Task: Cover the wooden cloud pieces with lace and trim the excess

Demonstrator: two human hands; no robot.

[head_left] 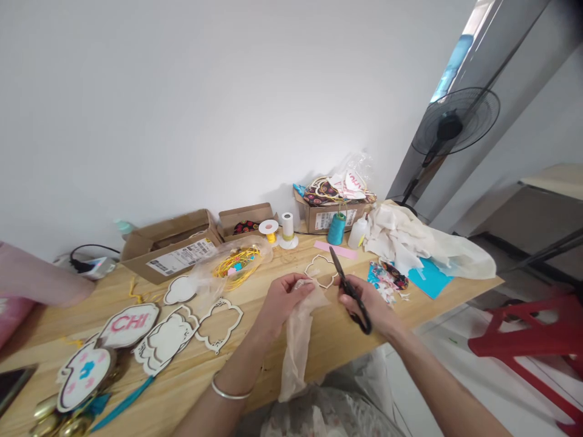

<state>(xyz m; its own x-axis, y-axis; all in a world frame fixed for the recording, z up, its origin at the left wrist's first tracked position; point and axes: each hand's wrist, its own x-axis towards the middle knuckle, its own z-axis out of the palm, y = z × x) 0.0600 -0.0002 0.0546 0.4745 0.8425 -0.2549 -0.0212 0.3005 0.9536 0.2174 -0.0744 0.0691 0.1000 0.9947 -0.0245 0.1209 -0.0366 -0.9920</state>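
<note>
Pinched in my left hand (288,296) is a strip of thin, sheer cream fabric (296,346) that hangs down past the table's front edge. My right hand (364,303) grips a pair of black scissors (345,276), their blades pointing up and away from me and looking closed. The blades are apart from the fabric, a little to its right. Just behind both hands lies a scalloped, frame-shaped outline piece (320,271) on the wooden table. Fabric scraps (387,278) in blue and dark prints lie to the right of the scissors.
Cardboard boxes (170,249) line the wall, with a teal thread spool (336,229) and a white bottle (358,233) nearby. Cream cloth (401,233) is heaped at right. Decorated plaques (129,325) and white cut-outs spread leftward. A red stool (528,331) and a fan (450,124) stand right.
</note>
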